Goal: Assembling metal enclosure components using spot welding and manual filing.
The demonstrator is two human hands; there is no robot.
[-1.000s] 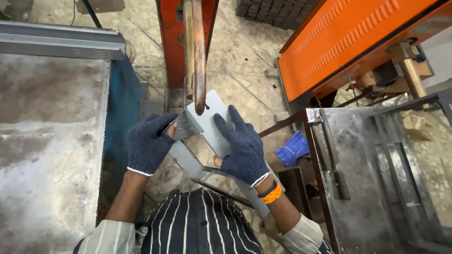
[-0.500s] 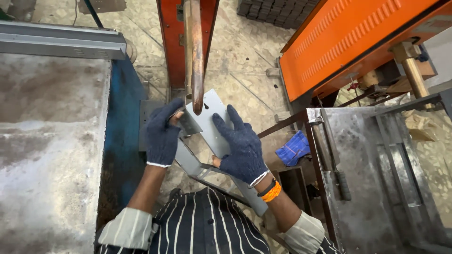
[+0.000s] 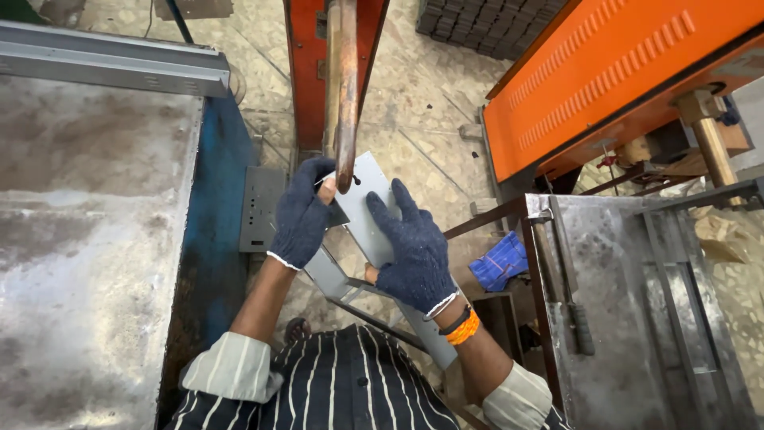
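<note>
I hold a grey sheet-metal bracket (image 3: 368,191) under the copper electrode arm (image 3: 347,87) of an orange spot-welding machine (image 3: 309,72). My left hand (image 3: 304,215), in a dark blue knit glove, grips the bracket's left edge close to the electrode tip. My right hand (image 3: 414,243), also gloved, lies flat with fingers spread on the bracket's upper face. An orange band sits on my right wrist. The bracket's lower part runs down behind my right forearm.
A worn steel table (image 3: 87,239) with a blue side fills the left. A grey metal stand (image 3: 629,302) is at the right, with a blue cloth (image 3: 500,263) beside it. An orange machine cover (image 3: 613,80) sits upper right. A perforated grey plate (image 3: 261,209) lies on the floor.
My left hand has slid up and right along the bracket toward the electrode tip. The bracket has shifted slightly upward under the electrode. My right hand stays flat on it.
</note>
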